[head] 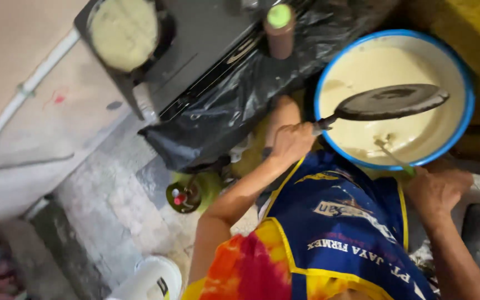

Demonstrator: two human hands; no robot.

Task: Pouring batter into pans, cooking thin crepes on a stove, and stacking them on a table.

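My left hand is closed around the handle of a dark, flat round pan. The pan hangs just above a large white bowl with a blue rim, filled with pale cream batter. My right hand, at the bowl's near edge, grips the thin green handle of a ladle whose end dips into the batter. I wear a blue apron with yellow trim over a tie-dye shirt.
At top left a black stove carries a second pan with a pale round of batter. A brown bottle with a green cap stands on black plastic sheeting. Below are a green gas cylinder top and a white bucket.
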